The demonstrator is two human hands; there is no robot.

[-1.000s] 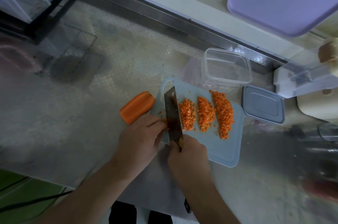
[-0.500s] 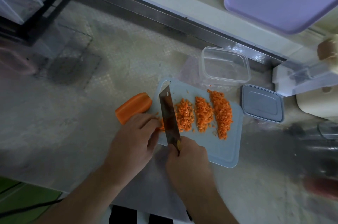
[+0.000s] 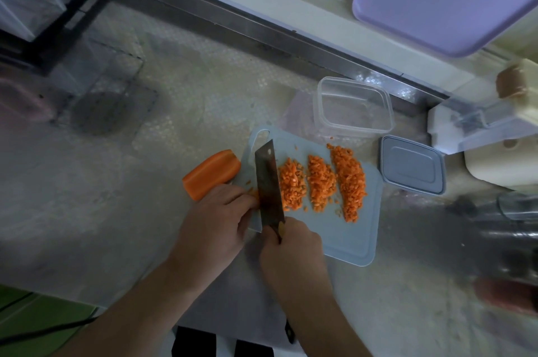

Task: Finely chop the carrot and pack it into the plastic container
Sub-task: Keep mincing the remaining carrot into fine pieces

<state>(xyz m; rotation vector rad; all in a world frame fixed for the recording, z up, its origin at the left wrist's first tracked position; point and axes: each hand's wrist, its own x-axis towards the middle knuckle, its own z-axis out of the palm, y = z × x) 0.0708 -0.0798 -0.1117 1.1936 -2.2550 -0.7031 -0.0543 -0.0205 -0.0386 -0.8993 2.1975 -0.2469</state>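
Right hand [image 3: 291,243] gripping knife [image 3: 269,184] mid-frame; left hand [image 3: 215,219] fingers curled on carrot strips [image 3: 254,192] beside three dice piles [image 3: 321,183].

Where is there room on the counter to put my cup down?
The widest bare patch of counter lies left of the carrot piece and the left hand. The right side is crowded: the cutting board, plastic container, lid and white appliances sit close together.
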